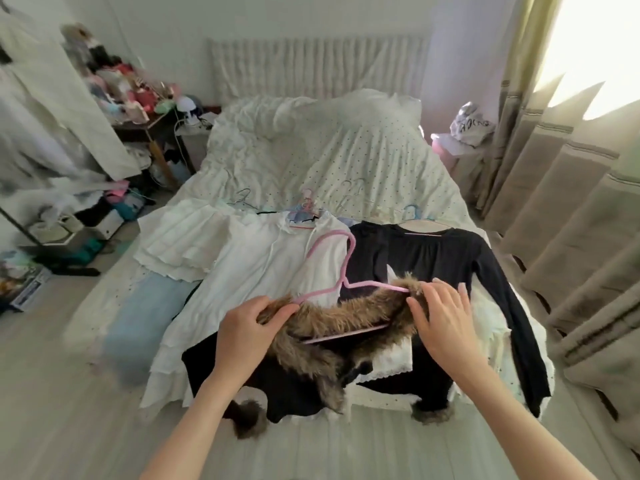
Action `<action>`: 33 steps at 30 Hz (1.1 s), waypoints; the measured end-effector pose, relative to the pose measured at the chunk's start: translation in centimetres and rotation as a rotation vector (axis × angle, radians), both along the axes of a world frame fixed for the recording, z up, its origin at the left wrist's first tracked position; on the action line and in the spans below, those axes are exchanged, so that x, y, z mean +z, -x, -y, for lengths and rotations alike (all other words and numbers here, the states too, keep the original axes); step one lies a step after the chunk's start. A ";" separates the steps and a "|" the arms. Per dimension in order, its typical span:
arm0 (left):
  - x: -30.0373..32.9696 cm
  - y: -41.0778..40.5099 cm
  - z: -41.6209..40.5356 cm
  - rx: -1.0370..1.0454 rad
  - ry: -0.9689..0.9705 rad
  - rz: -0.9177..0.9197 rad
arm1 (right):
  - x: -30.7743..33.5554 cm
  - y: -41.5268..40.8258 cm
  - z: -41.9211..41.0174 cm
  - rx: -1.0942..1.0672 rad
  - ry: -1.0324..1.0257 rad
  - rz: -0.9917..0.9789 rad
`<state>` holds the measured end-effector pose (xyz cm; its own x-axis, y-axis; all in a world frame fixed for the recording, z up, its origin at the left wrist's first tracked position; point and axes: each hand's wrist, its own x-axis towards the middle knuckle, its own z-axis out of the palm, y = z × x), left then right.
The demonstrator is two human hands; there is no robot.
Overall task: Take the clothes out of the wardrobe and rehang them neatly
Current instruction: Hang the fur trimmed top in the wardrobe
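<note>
Two hands are busy on one piece of clothing. It is a black top with a brown furry collar (332,315), and it lies at the foot of the bed (363,157), on top of other clothes. A pink hanger (341,271) is partly inside its neck.

My left hand (247,329) pinches the left end of the furry collar, right where the hanger's arm goes in. My right hand (441,318) has its fingers spread and lying flat on the right end of the collar, over the other hanger arm.

I think I am in the middle of putting this top on its hanger. Next I should pull the collar over both hanger arms so it sits even, then lift it by the hook.

A white shirt (263,271) and a black long-sleeved top (450,258) lie beside it with hangers at their necks.

A white bag (471,124) by the curtain (561,188) has dark letters, but I cannot read them.
</note>
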<state>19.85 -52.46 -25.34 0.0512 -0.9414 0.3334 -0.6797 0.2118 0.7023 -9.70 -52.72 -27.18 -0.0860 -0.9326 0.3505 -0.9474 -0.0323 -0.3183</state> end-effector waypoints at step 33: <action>-13.5 -11.5 60.7 -0.011 -0.156 0.283 | -12.3 -14.7 54.1 -0.235 -0.255 0.195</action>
<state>31.34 -113.13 -38.88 -0.0333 -0.9823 0.1841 -0.8508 0.1246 0.5106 4.96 -106.86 -39.44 -0.3492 -0.9348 0.0658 -0.8404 0.2813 -0.4632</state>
